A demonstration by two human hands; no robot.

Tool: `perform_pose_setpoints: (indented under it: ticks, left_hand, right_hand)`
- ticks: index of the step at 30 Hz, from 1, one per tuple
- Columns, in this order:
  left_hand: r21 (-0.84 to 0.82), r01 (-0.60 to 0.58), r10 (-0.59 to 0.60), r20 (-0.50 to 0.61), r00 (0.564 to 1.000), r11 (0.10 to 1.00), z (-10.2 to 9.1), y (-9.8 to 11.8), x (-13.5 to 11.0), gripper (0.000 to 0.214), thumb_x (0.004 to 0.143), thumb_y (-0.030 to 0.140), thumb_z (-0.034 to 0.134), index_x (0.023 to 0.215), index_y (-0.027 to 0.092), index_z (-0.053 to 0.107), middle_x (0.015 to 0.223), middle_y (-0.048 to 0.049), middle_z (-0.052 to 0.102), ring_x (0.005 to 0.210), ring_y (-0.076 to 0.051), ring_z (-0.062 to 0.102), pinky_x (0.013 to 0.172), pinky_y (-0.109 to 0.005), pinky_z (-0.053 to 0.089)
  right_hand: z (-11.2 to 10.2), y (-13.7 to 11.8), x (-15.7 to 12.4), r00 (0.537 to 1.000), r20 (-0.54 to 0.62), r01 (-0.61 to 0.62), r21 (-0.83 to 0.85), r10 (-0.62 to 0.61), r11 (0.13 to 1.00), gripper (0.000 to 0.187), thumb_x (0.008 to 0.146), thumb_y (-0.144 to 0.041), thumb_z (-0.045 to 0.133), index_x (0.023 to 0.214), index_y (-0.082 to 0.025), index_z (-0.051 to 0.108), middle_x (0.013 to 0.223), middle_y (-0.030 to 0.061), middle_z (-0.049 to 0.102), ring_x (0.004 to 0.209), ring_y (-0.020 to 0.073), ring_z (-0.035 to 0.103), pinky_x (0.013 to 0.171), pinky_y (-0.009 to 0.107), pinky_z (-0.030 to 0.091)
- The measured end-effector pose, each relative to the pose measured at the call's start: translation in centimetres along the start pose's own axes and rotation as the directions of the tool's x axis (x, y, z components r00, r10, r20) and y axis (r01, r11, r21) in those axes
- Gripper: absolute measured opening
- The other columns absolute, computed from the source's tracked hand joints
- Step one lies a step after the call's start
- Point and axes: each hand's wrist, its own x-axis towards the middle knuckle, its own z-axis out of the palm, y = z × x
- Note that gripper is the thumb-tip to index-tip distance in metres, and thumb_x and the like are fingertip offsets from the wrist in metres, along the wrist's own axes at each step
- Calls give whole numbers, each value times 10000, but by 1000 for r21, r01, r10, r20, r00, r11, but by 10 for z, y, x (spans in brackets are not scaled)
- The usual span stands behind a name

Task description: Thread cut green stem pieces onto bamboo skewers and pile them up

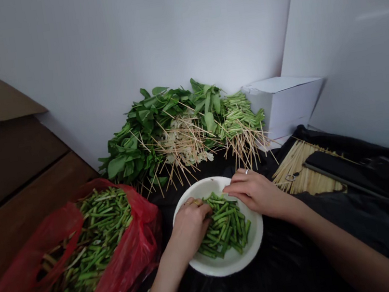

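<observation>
A white bowl on the black cloth holds several short cut green stems. My left hand rests inside the bowl on its left side, fingers curled down into the stems. My right hand lies over the bowl's upper right rim, its fingers stretched together and pointing left, fingertips touching the stems. What, if anything, either hand has pinched is hidden.
A red plastic bag of cut green stems lies at the left. Behind the bowl are skewered leafy greens, skewered white pieces and skewered stems. Loose bamboo skewers, a white box and a brown carton surround them.
</observation>
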Motion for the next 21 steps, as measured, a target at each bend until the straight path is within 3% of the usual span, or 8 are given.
perform_pose_setpoints:
  ticks: [3,7,9,13,17,21]
  left_hand:
    - [-169,14,-29,-90,995,986,-2,-6,0,114,793,145,647,828,229,715,880,-65,673,904,-251,600,822,-355,442]
    - [-480,117,-206,-138,969,870,-4,-12,2,98,815,215,646,862,212,732,844,-45,720,809,-218,635,772,-328,464]
    - [-659,156,-287,-96,953,736,-5,-11,3,137,817,256,657,907,191,738,855,-47,737,780,-204,644,753,-316,478]
    - [-911,171,-338,37,940,376,-5,-6,4,246,780,280,719,995,161,743,892,-59,762,808,-183,664,776,-285,490]
    - [-975,197,-381,144,913,104,-7,-4,3,287,740,288,780,991,152,747,876,-68,772,775,-142,672,745,-232,493]
    - [-979,198,-381,204,902,-56,-11,-3,3,292,695,274,823,947,147,751,867,-69,772,747,-111,671,713,-190,497]
  right_hand:
    - [5,0,-1,997,-76,0,-25,-2,1000,285,985,-250,423,1024,-191,699,866,57,621,857,181,513,794,323,435]
    - [7,-1,-5,986,-165,-25,-84,11,996,299,997,-249,391,1083,-174,668,881,58,603,808,151,541,758,282,446]
    - [7,-3,-7,985,-173,-29,-119,8,992,289,994,-239,395,1107,-178,654,873,51,600,762,137,547,717,260,448]
    - [8,-7,-7,978,-207,-4,-182,-35,983,296,959,-149,392,1131,-155,634,881,68,604,802,168,544,723,282,467]
    - [11,-11,-4,966,-226,82,-203,-128,976,343,918,-73,367,1145,-106,623,889,91,606,821,193,517,770,328,485]
    - [15,-14,-5,963,-209,107,-271,-167,957,342,932,-95,375,1155,-135,631,827,57,603,728,159,533,686,285,479]
